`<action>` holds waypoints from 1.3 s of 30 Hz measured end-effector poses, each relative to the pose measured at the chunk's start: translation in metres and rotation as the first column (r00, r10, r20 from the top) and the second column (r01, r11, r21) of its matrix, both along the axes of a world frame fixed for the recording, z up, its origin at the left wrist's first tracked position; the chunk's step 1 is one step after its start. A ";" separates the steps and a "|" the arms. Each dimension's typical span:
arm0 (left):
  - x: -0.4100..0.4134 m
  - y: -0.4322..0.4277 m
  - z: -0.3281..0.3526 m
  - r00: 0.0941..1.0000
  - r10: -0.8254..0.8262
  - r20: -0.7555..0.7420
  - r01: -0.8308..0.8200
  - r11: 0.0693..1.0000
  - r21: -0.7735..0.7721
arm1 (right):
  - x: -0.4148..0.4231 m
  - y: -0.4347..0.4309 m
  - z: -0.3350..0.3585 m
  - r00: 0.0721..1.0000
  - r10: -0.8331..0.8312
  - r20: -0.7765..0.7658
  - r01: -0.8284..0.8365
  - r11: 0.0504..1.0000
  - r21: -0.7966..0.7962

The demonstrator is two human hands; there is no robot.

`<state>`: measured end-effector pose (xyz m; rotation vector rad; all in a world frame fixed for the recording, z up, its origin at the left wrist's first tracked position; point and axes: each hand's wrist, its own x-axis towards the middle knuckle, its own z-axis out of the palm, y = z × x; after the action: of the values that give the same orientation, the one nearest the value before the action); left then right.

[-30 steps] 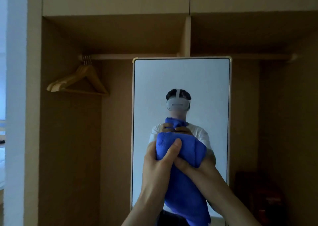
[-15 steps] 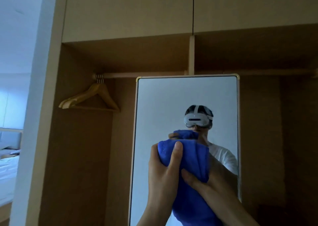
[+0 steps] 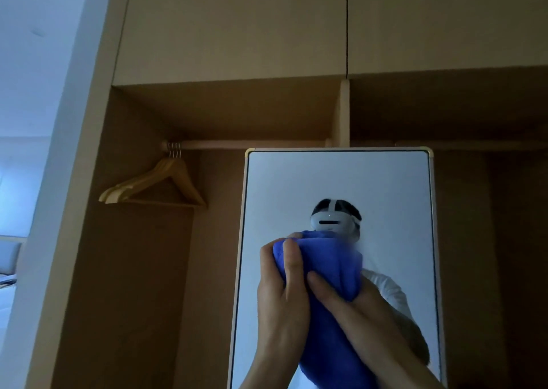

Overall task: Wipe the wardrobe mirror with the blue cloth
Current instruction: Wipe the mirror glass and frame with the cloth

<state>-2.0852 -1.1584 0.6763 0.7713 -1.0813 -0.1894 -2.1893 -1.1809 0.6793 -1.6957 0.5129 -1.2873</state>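
Fingers point(image 3: 266, 258) of left hand point(image 3: 281, 302) and right hand point(image 3: 357, 307) clutch blue cloth point(image 3: 326, 259).

Your left grip point(image 3: 281, 299) and right grip point(image 3: 353, 311) both clutch the bunched blue fabric cloth point(image 3: 329, 267) in front of the tall, pale-framed rectangular wardrobe mirror point(image 3: 385, 196). Left of the mirror, light wooden coat hangers point(image 3: 154, 184) hang from the wooden rail point(image 3: 252, 144) of the open tan wardrobe point(image 3: 231, 32).

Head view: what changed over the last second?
The view tilted up: the mirror and hangers sit lower in frame, and more of the upper cabinet doors shows. The blue cloth rose a little up the mirror, now covering the lower edge of the reflected headset. Unchanged: both hands, left hand and right hand, grip the bunched cloth; hangers stay on the rail.
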 end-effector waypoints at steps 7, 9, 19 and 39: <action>0.055 -0.015 0.021 0.972 0.071 0.225 -0.080 0.996 0.032 | 0.027 -0.007 0.030 0.942 -0.334 -0.043 0.300 0.890 -0.344; 0.074 -0.018 0.029 0.951 0.114 0.289 -0.117 0.993 -0.007 | 0.032 -0.005 0.045 0.871 -0.489 -0.047 0.401 0.763 -0.508; 0.131 -0.062 0.067 0.943 0.080 0.324 -0.092 0.996 0.022 | 0.051 -0.028 0.117 0.360 -0.917 0.169 0.397 -0.014 -0.918; 0.155 -0.072 0.077 0.961 -0.190 0.199 0.169 0.979 0.117 | 0.108 -0.043 0.185 0.307 -0.917 0.254 0.296 -0.162 -0.941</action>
<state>-1.9298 -1.2300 0.7529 0.7942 -1.3519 -0.3237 -2.0809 -1.2238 0.8645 -3.1576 1.4280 -2.1246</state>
